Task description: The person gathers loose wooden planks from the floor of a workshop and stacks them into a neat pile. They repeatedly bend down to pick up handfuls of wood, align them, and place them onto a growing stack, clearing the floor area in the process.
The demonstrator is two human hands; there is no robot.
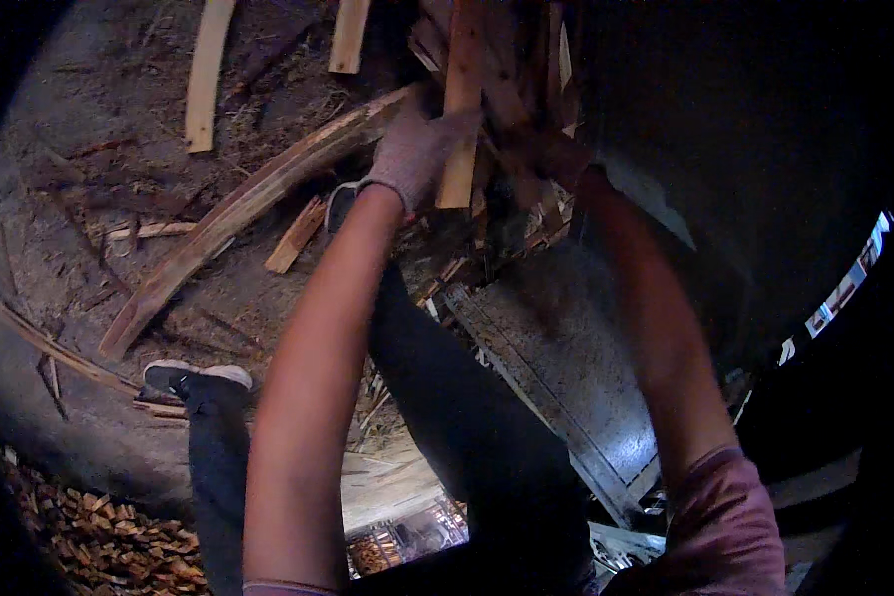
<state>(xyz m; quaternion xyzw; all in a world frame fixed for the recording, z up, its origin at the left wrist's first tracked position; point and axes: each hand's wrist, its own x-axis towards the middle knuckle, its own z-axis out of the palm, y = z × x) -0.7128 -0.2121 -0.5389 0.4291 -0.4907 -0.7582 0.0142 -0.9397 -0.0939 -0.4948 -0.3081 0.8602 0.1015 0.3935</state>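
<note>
My left hand (419, 147) wears a grey work glove and is closed around a narrow wooden slat (460, 94) that stands nearly upright. It belongs to a bundle of several rough wood strips (526, 109) at the top middle. My right hand (556, 157), also gloved, reaches into the dark side of that bundle and grips the strips there; its fingers are mostly hidden in shadow. Both bare forearms rise from the lower edge toward the bundle.
A long curved bark slab (238, 209) lies on the dirt floor, with loose slats (207, 74) and a short block (296, 236) nearby. My dark trousers and shoe (197, 377) stand below. Wood chips (109, 541) pile at lower left. A grey metal machine surface (576, 368) sits right.
</note>
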